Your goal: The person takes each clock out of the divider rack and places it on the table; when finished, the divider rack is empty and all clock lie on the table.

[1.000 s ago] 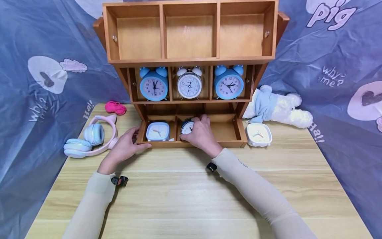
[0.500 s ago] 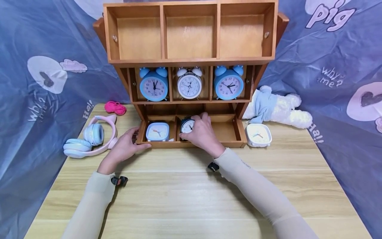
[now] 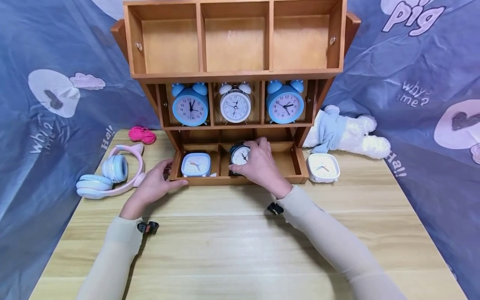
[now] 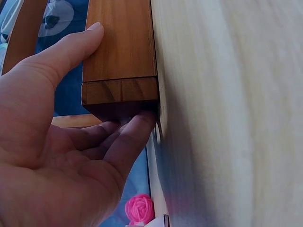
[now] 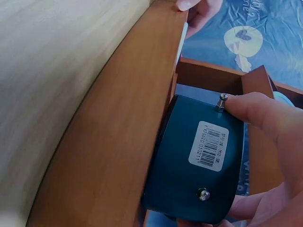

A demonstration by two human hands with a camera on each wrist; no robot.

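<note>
My right hand [image 3: 260, 162] grips a small round dark teal alarm clock [image 3: 238, 155] with a white dial, in the middle of the shelf's bottom tier. The right wrist view shows the underside of this alarm clock [image 5: 189, 161], with metal feet and a barcode label; my thumb presses near one foot. At the left end of the bottom tier, my left hand [image 3: 155, 185] holds the wooden shelf [image 3: 210, 181], thumb on its front board [image 4: 120, 42] and fingers at the end face. A light blue square clock [image 3: 196, 164] sits in the left compartment beside it.
Two blue twin-bell clocks [image 3: 190, 109] and a white one [image 3: 235, 107] stand on the middle tier. A white square clock [image 3: 323, 168] and a plush toy [image 3: 345, 132] lie right of the shelf. Headphones [image 3: 116, 168] and pink yarn [image 3: 142, 135] lie left.
My right hand has shifted slightly right with the teal alarm clock, whose dial shows a little more. My left hand keeps its hold on the shelf's left end.
</note>
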